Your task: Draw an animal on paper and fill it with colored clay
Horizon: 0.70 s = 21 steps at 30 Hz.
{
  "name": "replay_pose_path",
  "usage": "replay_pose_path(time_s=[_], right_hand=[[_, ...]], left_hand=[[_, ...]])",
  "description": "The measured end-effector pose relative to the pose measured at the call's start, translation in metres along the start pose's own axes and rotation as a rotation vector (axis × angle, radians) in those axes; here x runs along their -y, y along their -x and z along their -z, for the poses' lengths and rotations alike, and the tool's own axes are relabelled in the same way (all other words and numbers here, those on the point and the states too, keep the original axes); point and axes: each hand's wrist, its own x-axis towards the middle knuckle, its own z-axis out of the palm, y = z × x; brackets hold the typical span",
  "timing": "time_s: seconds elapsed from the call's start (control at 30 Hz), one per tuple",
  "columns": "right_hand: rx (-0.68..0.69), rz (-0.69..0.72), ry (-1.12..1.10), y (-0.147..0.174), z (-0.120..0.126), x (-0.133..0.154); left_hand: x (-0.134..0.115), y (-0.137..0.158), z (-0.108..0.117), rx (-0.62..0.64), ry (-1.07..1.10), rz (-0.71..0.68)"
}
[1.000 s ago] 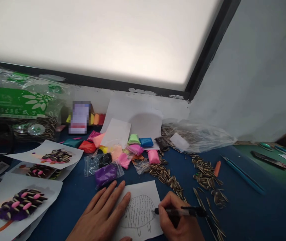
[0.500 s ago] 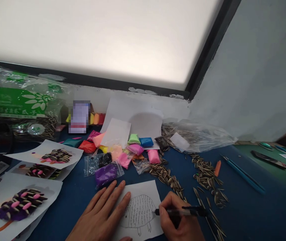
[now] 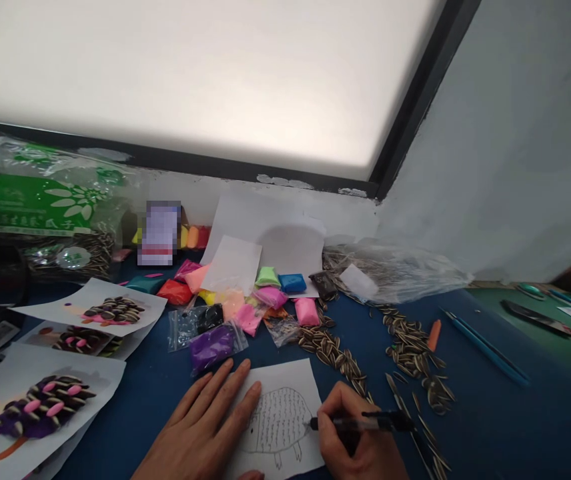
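A white sheet of paper [image 3: 290, 373] lies on the blue table, bearing a line drawing of a rounded animal with two legs and rows of short strokes across its body. Flat across the sheet's left part rests my left hand [image 3: 210, 420], fingers stretched out. My right hand [image 3: 355, 433] grips a black pen [image 3: 385, 421], whose tip is at the right edge of the drawn body. Just beyond my left fingertips is a purple clay packet [image 3: 213, 347]. Loose sunflower seeds [image 3: 338, 353] lie beyond and beside my right hand.
Printed pictures of seed-covered animals [image 3: 45, 407] lie at left, before a green-labelled seed bag [image 3: 40, 207]. Colourful clay packets [image 3: 270, 297] and leaning white sheets [image 3: 285, 233] stand behind. A clear plastic bag [image 3: 405, 273], an orange stick [image 3: 434, 335] and blue tweezers [image 3: 485, 347] are at right.
Almost nothing differs. My right hand and the pen stay at the drawing's right edge, and my left hand holds its place on the paper.
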Motion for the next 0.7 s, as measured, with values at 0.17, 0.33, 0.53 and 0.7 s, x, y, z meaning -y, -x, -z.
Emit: replay_pose_path(time_s=[0.17,0.33,0.53,0.7], right_hand=[[0.000,-0.034,-0.029,0.0009,0.0001,-0.0012],[-0.003,-0.034,-0.052,0.0010,0.0007,-0.0011],[0.006,-0.018,-0.029,0.0006,0.0003,-0.0042],[0.019,-0.013,-0.057,0.0011,0.0015,-0.0052]], left_hand=[[0.0003,0.0008,-0.0006,-0.017,-0.008,-0.002],[0.0008,0.0002,-0.0012,-0.012,-0.008,0.004],[0.0004,0.0019,0.0008,0.003,0.065,0.035],[0.0001,0.0000,0.0008,-0.010,0.068,0.048]])
